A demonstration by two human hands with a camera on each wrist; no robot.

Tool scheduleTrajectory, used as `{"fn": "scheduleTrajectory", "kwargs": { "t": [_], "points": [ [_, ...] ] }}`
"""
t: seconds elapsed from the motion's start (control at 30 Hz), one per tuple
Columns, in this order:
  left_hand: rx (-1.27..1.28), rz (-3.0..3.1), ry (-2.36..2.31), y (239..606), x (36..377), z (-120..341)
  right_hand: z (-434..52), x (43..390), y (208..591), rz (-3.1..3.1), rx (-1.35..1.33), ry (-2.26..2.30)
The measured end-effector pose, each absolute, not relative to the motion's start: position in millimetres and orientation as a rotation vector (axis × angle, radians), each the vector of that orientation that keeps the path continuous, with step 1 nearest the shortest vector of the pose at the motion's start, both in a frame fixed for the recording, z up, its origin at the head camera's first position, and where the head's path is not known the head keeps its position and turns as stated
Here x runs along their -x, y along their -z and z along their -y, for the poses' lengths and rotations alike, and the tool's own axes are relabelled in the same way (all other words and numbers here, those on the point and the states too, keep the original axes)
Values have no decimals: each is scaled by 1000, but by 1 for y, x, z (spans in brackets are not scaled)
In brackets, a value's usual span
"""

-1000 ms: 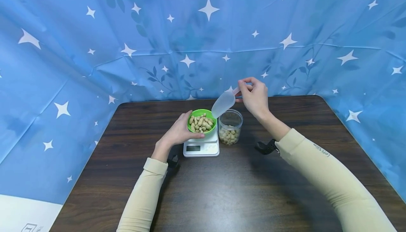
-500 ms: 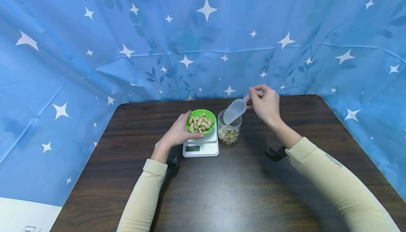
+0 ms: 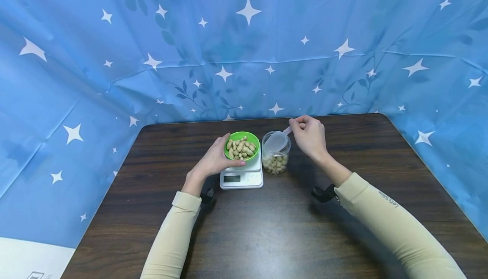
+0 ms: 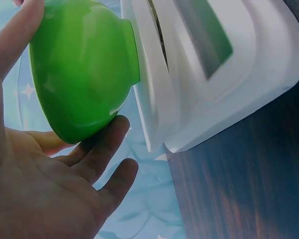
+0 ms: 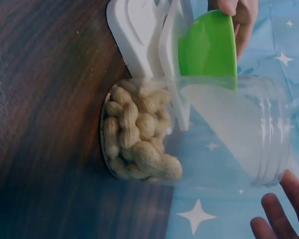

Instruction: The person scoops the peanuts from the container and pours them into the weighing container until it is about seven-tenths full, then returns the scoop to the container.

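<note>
A: Entry. Right hand [image 3: 310, 137] pinches the handle of the translucent scoop [image 3: 277, 142], thumb and fingertips curled on it. The scoop's bowl sits inside the mouth of the clear jar [image 3: 276, 154], tilted down toward the peanuts [image 5: 139, 144] lying in the jar's bottom.

B: Direction from hand to jar?

A: Jar lies just left of and below the right hand; the scoop's long axis runs from the hand down and leftward into the opening. The right hand is the nearer one.

B: Left hand?

A: Left hand [image 3: 213, 160] cups the green bowl [image 3: 242, 145] from its left side, fingers loosely curved against the wall. The bowl, full of peanuts, stands on the white scale [image 3: 241, 176], just beside the jar.

B: Writing?

A: Small lettering on the right sleeve [image 3: 389, 199], too small to read. Scale display unreadable.
</note>
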State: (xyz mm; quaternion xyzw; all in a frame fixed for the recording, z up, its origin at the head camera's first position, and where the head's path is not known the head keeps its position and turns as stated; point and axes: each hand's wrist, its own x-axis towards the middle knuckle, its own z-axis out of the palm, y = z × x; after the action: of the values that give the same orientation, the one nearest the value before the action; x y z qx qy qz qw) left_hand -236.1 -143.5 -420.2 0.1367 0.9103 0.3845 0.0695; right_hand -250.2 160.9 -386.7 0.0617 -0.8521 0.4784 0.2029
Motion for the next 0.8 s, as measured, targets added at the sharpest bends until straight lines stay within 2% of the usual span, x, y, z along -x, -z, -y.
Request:
{"fn": "scheduleTrajectory", "kwargs": {
  "t": [0.8],
  "points": [
    [-423, -2721, -1169, 421, 235, 142, -166, 247, 406, 2414, -101, -1356]
  ]
}}
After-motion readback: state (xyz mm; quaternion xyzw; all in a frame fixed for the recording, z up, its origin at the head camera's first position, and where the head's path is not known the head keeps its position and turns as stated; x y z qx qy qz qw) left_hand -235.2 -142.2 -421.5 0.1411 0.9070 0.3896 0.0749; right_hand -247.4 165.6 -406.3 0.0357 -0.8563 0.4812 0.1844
